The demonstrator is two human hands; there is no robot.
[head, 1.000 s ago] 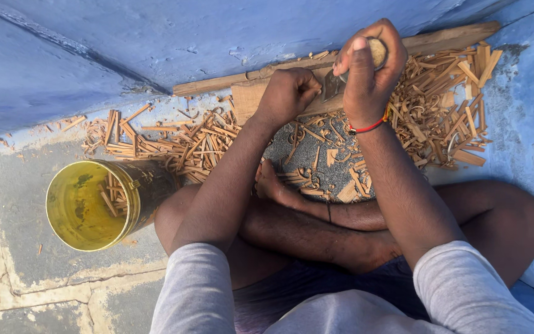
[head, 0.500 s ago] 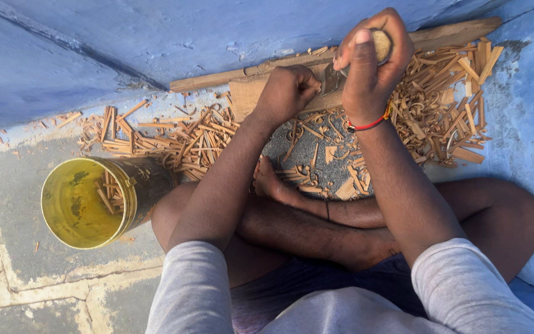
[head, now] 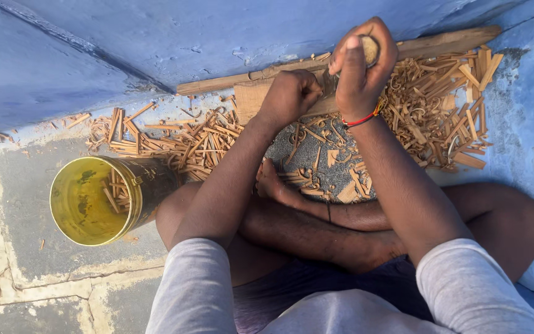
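Wall: blue wall [head: 156, 43] is running beyond both hands, meeting the floor along the line where the work is being done.
Floor: grey stone floor [head: 26, 272] is lying below and to the left of the left hand; the person is sitting on it cross-legged, legs folded beneath the forearms.
Long plank: a long wooden strip [head: 440, 43] is lying along the wall foot, passing just behind both hands.
Can: yellow-lined metal can [head: 88, 201] is standing well to the left of the left hand, tipped toward the camera, holding a few wood slivers.
Shavings: wood offcuts and curls [head: 440, 111] are lying heaped to the right of the right hand, more spreading left of the left hand and between the hands and the feet.
Workpiece: a flat wooden block [head: 251, 99] is sitting just left of the left hand, partly under it; its far end is hidden by the fist.
Left hand: left hand [head: 288, 96] is closing in a fist, pressing down on the block and seemingly gripping something thin and dark; which tool cannot be told.
Right hand: right hand [head: 360, 65] is wrapping tight round a round-topped wooden handle [head: 371, 48], held above and just right of the left fist; a red thread band is circling the wrist.
Change: across the last second the right hand has been staying raised at nearly the same height, the left fist has been staying planted, and the view has been drifting slightly.
Meaning: judged as a mid-stroke pause in chipping the block, with neither grip being reset.
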